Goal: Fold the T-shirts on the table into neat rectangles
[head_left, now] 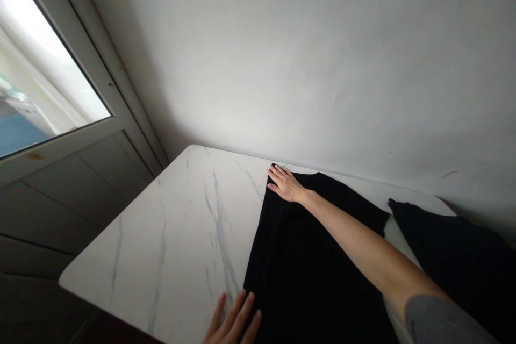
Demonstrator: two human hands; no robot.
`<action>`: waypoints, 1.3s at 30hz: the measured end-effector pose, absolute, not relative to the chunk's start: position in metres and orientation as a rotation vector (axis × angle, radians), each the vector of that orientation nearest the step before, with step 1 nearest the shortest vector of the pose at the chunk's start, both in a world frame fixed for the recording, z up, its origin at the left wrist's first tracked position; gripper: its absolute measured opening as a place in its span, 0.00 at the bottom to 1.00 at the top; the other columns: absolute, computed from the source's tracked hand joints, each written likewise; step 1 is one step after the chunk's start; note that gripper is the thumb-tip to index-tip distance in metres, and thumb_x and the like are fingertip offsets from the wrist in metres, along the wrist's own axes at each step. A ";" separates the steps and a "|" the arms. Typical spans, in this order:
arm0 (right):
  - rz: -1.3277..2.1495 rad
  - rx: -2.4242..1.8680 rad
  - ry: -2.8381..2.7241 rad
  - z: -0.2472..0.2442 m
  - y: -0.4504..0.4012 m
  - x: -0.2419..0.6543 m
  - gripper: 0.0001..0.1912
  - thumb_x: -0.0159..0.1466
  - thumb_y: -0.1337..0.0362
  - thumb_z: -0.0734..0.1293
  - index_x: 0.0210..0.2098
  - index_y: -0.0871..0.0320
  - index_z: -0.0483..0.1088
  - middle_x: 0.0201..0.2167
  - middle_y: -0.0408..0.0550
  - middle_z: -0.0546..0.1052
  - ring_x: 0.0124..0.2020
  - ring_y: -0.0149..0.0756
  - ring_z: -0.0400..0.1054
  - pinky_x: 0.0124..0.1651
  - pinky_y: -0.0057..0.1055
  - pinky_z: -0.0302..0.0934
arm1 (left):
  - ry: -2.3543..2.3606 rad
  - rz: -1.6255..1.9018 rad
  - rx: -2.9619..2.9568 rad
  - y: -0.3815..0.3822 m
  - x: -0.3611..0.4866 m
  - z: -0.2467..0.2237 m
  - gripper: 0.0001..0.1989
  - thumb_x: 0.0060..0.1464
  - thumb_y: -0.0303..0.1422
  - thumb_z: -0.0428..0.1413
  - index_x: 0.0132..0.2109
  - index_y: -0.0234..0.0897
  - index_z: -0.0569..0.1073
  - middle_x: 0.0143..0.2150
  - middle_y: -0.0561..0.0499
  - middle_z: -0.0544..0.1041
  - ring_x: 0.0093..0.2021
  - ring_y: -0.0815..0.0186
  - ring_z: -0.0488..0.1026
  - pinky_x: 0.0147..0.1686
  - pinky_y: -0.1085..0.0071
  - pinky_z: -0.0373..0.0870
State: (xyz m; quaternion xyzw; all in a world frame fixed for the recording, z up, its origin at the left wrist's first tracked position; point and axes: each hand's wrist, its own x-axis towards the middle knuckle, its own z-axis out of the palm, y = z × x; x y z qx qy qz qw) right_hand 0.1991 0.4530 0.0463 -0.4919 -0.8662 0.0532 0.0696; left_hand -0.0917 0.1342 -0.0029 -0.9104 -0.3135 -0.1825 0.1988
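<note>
A black garment (318,269) lies spread on the marble-patterned table (181,226); its exact kind I cannot make out. Near the wall, my right hand (285,184) rests flat on its far left corner, fingers stretched out. My left hand (236,320) is at the bottom of the view, fingers spread, touching the near part of the garment's left edge and the tabletop beside it. The lower part of that hand is cut off by the frame. My right forearm crosses over the cloth and hides some of it.
More black cloth (455,247) lies at the right end of the table, partly out of view. A pale wall (302,64) runs along the table's back edge. To the left stands a door (72,177) with a bright glass pane. The table has rounded corners.
</note>
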 end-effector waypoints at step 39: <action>-0.527 -0.654 -2.917 0.052 0.281 0.204 0.14 0.69 0.74 0.58 0.41 0.59 0.75 0.35 0.51 0.78 0.38 0.39 0.69 0.44 0.37 0.61 | -1.536 -1.164 -2.504 0.090 -0.066 0.024 0.08 0.68 0.33 0.49 0.46 0.39 0.73 0.39 0.49 0.78 0.38 0.64 0.77 0.39 0.68 0.74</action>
